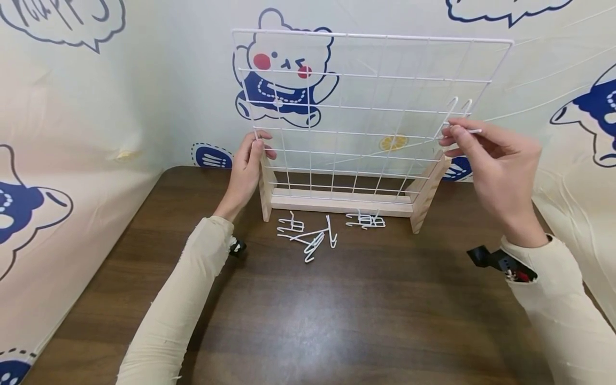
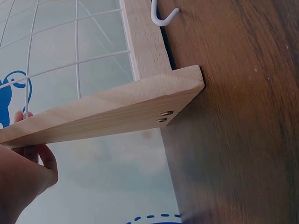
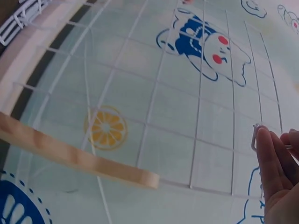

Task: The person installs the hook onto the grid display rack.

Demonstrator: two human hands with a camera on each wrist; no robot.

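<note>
A white wire grid panel (image 1: 372, 36) stands upright in a pale wooden stand (image 1: 341, 205) on the table. My left hand (image 1: 246, 167) holds the grid's left edge at the top of the left wooden upright, thumb in front. In the left wrist view, that upright (image 2: 140, 100) partly hides the fingers. Near the grid's right edge, my right hand (image 1: 505, 166) pinches a white wire hook (image 1: 474, 131) between thumb and fingers. Two curved prongs of the hook point upward. Whether it touches the grid, I cannot tell.
Several white wire hooks (image 1: 314, 245) lie loosely in front of the stand, with another cluster of hooks (image 1: 367, 220) to their right. The brown wooden table (image 1: 308, 321) meets a patterned cloth backdrop (image 1: 192, 80) behind and at the sides.
</note>
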